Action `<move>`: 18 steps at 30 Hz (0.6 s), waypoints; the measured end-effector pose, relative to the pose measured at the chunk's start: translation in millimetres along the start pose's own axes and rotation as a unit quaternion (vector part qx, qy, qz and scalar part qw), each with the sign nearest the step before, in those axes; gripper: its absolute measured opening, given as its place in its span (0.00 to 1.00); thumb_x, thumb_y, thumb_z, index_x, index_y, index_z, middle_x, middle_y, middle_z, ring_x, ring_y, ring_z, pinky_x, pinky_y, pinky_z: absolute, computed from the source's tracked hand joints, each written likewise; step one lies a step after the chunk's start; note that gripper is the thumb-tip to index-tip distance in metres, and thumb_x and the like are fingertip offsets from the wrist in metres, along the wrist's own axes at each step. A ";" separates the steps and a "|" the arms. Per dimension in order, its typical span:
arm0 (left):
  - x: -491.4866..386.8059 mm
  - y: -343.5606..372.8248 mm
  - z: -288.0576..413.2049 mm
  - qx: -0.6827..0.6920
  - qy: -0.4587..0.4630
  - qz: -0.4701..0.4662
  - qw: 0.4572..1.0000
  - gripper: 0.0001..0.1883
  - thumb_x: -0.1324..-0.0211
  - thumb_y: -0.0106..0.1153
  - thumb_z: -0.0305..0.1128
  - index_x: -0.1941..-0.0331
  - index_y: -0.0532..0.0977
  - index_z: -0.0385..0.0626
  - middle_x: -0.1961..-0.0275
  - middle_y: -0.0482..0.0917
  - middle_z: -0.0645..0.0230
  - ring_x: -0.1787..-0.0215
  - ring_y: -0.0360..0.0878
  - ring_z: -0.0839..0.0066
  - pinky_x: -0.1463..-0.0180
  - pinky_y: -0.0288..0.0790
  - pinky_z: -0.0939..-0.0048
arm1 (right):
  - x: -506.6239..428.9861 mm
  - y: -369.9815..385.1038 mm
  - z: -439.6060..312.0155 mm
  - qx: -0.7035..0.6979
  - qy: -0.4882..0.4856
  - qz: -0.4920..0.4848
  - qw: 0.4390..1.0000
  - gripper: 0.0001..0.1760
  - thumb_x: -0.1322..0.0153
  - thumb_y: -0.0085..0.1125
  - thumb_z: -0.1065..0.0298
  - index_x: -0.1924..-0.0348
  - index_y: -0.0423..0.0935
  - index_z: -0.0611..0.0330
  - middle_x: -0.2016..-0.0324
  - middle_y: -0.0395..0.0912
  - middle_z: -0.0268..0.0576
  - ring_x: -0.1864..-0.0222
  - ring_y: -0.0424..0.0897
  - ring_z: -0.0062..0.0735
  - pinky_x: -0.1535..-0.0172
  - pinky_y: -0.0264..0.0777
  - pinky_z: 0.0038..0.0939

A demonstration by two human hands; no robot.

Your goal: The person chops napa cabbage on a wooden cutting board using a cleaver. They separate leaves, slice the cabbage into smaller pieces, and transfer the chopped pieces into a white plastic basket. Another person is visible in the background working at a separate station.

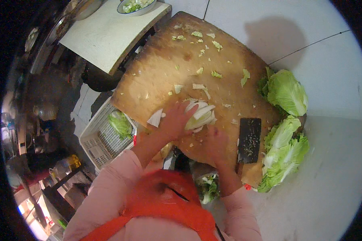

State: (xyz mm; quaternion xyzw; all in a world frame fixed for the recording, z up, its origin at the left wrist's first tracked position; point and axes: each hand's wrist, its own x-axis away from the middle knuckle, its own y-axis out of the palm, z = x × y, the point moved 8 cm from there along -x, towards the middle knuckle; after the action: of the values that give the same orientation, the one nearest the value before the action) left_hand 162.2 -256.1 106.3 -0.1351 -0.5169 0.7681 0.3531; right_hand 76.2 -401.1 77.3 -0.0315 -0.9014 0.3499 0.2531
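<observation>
A small heap of cut napa cabbage strips [200,116] lies near the front of a worn wooden chopping board [157,69]. Against the heap's left side is my left hand [178,120], palm down, its thumb spread from the fingers and touching the strips. Just below the heap's right side, my right hand [216,140] is blurred; its fingers are hard to make out. A dark-bladed cleaver [249,140], with bits stuck to its blade, rests flat on the board to the right of that hand. One pale cabbage piece [155,118] sits left of my left hand.
Napa cabbage [287,92] and more leafy cabbage [283,155] line the board's right edge. At left, a white plastic basket [92,143] holds a cabbage [120,124]. A bowl of chopped vegetable [135,12] stands on a pale tabletop [108,33]. Greens [209,188] show below the board.
</observation>
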 end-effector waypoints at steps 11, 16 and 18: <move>15.2 -1.2 -15.0 0.114 -0.016 0.086 0.990 0.61 0.63 0.78 0.43 0.28 0.48 0.39 0.30 0.59 0.46 0.30 0.61 0.46 0.29 0.59 0.54 | -59.0 7.7 -58.2 -0.058 -0.333 0.144 0.930 0.23 0.33 0.64 0.63 0.46 0.76 0.59 0.49 0.77 0.54 0.45 0.74 0.55 0.40 0.67 0.45; 15.1 -1.8 -21.3 0.173 -0.026 0.090 0.980 0.62 0.65 0.78 0.44 0.28 0.47 0.36 0.30 0.58 0.43 0.30 0.60 0.46 0.28 0.58 0.55 | -48.1 14.1 -83.2 0.047 -0.360 0.148 0.920 0.22 0.35 0.64 0.68 0.47 0.75 0.61 0.50 0.76 0.52 0.46 0.73 0.54 0.42 0.69 0.43; 16.2 -5.8 -20.2 0.173 -0.001 0.109 0.979 0.63 0.66 0.79 0.44 0.28 0.47 0.36 0.30 0.58 0.43 0.29 0.59 0.45 0.28 0.58 0.55 | -45.9 21.2 -89.8 0.090 -0.380 0.150 0.908 0.24 0.35 0.63 0.68 0.46 0.74 0.62 0.48 0.75 0.53 0.46 0.73 0.56 0.43 0.70 0.45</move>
State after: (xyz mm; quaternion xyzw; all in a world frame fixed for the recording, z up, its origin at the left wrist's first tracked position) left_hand 164.5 -229.7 105.3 -0.1269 -0.3586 0.8799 0.2846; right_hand 156.6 -340.7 100.0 -0.0085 -0.8788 0.4487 -0.1624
